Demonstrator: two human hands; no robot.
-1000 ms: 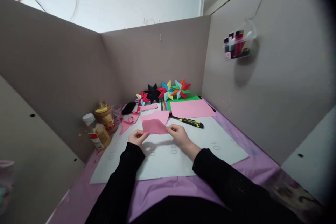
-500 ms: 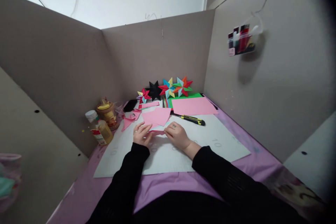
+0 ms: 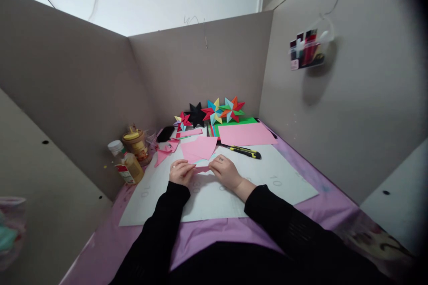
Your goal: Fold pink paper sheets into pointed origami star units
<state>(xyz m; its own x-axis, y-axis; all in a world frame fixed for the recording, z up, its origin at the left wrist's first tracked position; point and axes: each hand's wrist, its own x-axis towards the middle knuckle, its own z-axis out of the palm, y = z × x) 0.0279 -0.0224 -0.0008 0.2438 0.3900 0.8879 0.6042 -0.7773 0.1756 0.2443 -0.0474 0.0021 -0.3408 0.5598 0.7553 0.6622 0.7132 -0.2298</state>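
Both hands are closed down on the folded pink paper [image 3: 201,169]. My left hand [image 3: 181,173] has its fingers curled over the left end, and my right hand [image 3: 226,170] pins the right end with its fingertips. The paper lies as a narrow strip on the white mat [image 3: 274,182] in the middle of the desk [image 3: 321,207], just in front of a loose pink sheet [image 3: 199,148]. I can't tell from here whether the edges meet.

I judge this to be the creasing step, with the fold laid over and pressed flat. The next move calls for one hand to hold the strip down while the other runs firmly along the fold, without letting the layers slip. The yellow knife [image 3: 242,152] lies near my right hand, and the glue bottle [image 3: 127,167] stands off to the left.
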